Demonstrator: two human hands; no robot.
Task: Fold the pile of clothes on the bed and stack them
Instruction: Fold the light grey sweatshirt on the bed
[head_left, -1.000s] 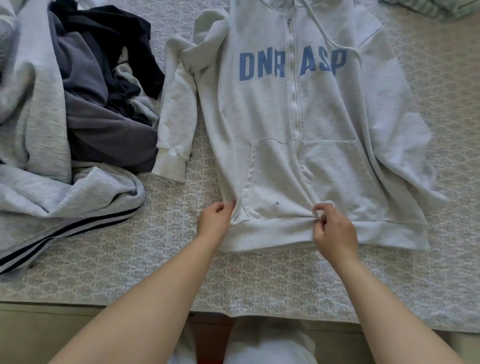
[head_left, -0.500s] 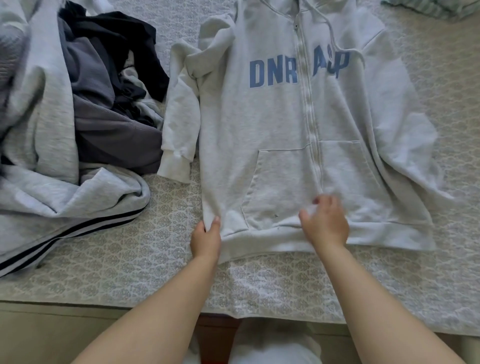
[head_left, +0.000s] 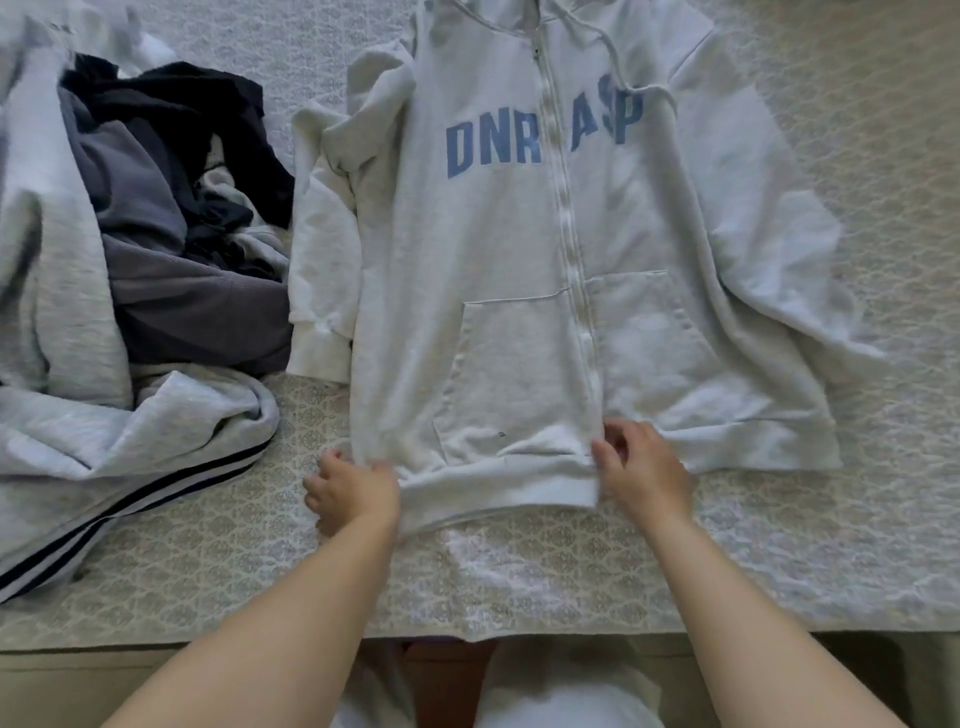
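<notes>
A light grey zip hoodie with blue letters lies face up and spread flat on the bed, hem toward me. My left hand grips the hem's left corner, fingers curled around the fabric. My right hand pinches the hem at the bottom of the zipper. To the left sits the pile of clothes: grey, dark grey and black garments, with striped grey trousers at its front.
The bed has a pale patterned quilt, and its front edge runs just below my forearms. Bare quilt shows to the right of the hoodie and in front of its hem. The hoodie's left sleeve lies against the pile.
My left hand slid left to the hem's corner and took hold of it. My right hand moved to the zipper's base and pinched the hem. The hoodie's lower part looks flatter.
</notes>
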